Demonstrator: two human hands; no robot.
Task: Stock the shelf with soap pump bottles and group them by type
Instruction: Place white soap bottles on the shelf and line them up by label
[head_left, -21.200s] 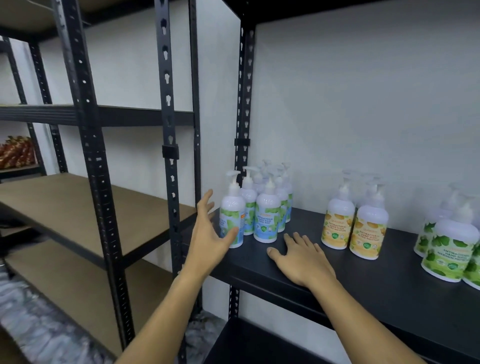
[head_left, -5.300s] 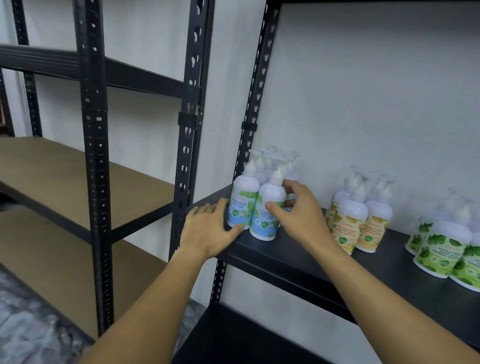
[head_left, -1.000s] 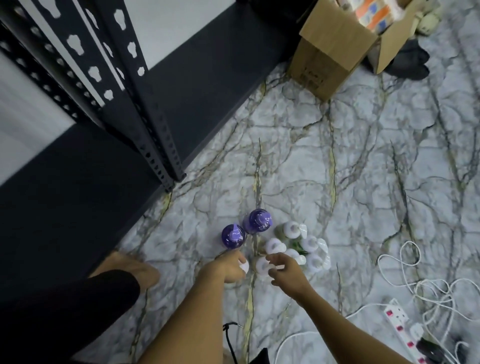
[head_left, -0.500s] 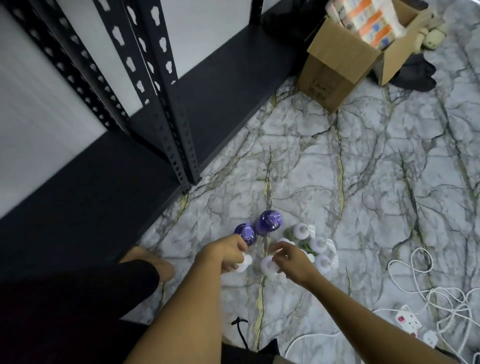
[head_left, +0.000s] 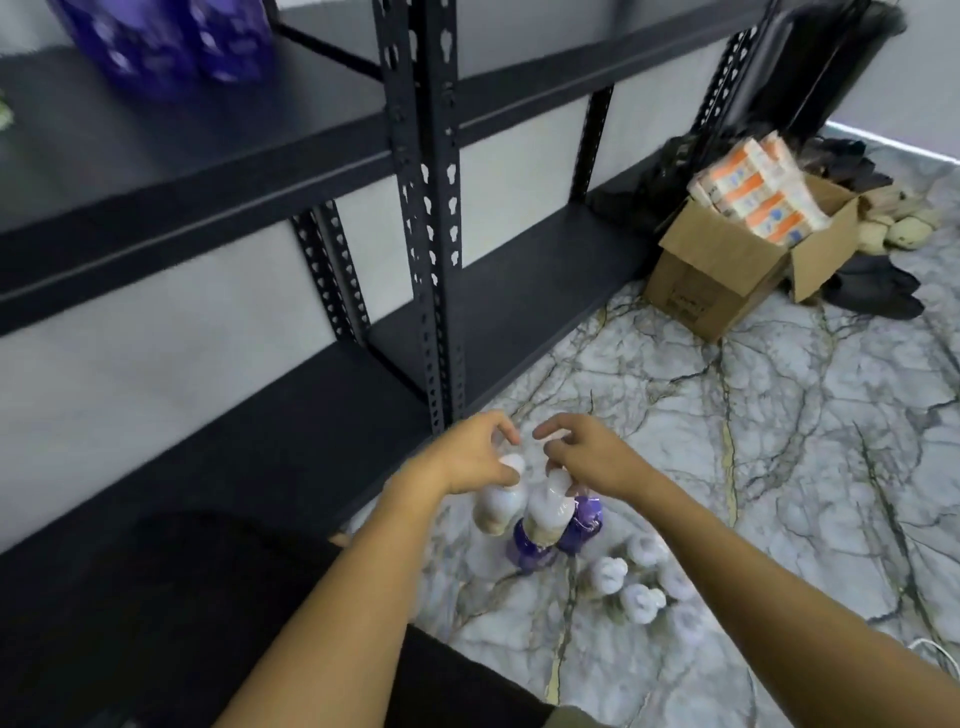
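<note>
Now each hand carries bottles by the pump: left hand (head_left: 470, 460) grips a white bottle (head_left: 496, 506), right hand (head_left: 584, 460) pinches another white bottle (head_left: 543, 512); the purple bottles' shelf (head_left: 171, 156) lies up-left, nearer the left hand.

At frame centre, the left hand (head_left: 470, 460) is gripping a white pump bottle (head_left: 497, 501) by its top, and the right hand (head_left: 589, 460) is holding another white bottle (head_left: 545, 506). Two purple bottles (head_left: 582, 522) are standing just below them on the marble floor (head_left: 779, 441), beside a white cluster (head_left: 641, 584). A cardboard box (head_left: 711, 275) is sitting at upper right.
</note>
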